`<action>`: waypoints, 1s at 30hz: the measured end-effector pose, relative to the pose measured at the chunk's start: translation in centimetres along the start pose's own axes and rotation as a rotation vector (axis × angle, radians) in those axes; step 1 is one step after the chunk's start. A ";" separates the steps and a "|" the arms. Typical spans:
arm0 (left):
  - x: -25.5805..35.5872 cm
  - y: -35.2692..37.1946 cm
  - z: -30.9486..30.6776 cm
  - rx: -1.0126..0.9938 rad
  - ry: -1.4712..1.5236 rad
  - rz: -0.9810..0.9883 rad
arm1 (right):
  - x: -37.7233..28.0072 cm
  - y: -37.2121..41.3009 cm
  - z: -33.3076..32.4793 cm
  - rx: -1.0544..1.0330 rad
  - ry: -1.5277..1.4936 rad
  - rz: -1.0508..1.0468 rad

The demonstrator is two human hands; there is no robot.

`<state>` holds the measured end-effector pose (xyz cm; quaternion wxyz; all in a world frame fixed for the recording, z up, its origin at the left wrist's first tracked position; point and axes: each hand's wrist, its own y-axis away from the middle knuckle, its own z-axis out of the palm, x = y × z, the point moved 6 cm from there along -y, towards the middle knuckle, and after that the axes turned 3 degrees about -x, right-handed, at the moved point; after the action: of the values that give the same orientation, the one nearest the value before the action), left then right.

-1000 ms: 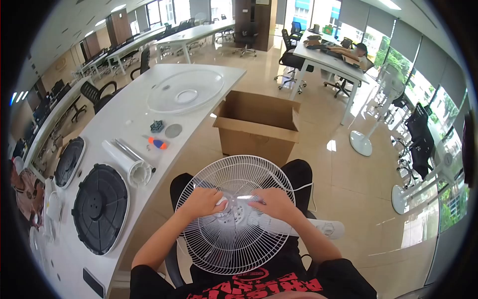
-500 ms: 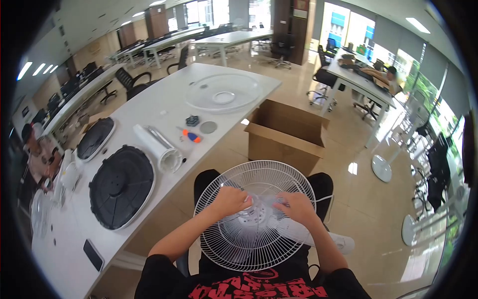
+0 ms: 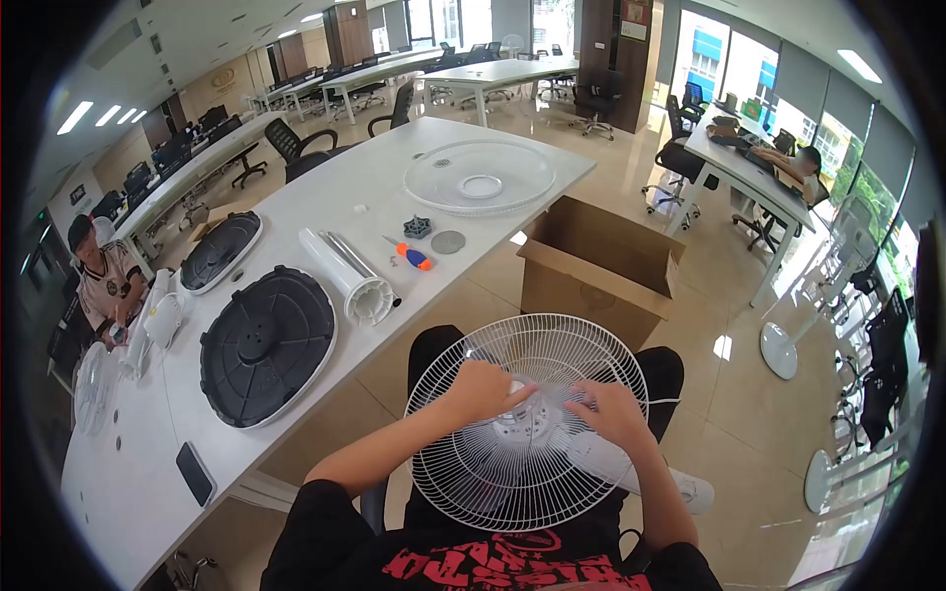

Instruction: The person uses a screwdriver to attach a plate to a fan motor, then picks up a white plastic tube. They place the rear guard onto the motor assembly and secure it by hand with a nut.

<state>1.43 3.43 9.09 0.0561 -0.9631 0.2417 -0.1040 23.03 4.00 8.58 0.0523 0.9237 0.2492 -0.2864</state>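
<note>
A round white wire fan grille [image 3: 493, 483] lies across my lap, with the white fan motor and neck [image 3: 631, 468] showing beneath it. My left hand [image 3: 485, 392] is over the grille's centre, its fingers curled at the hub; what they may grip is hidden. My right hand [image 3: 606, 409] is on the grille just right of the hub, fingers bent, and what is between them is too small to make out. A blue and orange screwdriver [image 3: 414, 257] rests on the table beside a dark star-shaped knob [image 3: 418, 229] and a grey disc [image 3: 448, 242].
The white table [image 3: 374, 217] holds a clear fan cover [image 3: 532, 177], black round bases [image 3: 266, 345], white tubes [image 3: 345, 276] and a phone [image 3: 196, 474]. An open cardboard box [image 3: 591, 291] stands beyond my knees. A person [image 3: 108, 276] sits at the left, another at the back right.
The camera view has shifted, so the table, box and grille appear further right. Both hands remain near the grille's centre with little visible change.
</note>
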 end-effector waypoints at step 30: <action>-1.6 -2.5 1.7 0.153 -0.056 0.691 | 0.2 -0.6 -0.5 -0.052 -0.039 -0.024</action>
<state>1.59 6.51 7.53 0.1664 -0.8201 0.5430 -0.0703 23.15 4.69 8.92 0.0776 0.9131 0.2668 -0.2984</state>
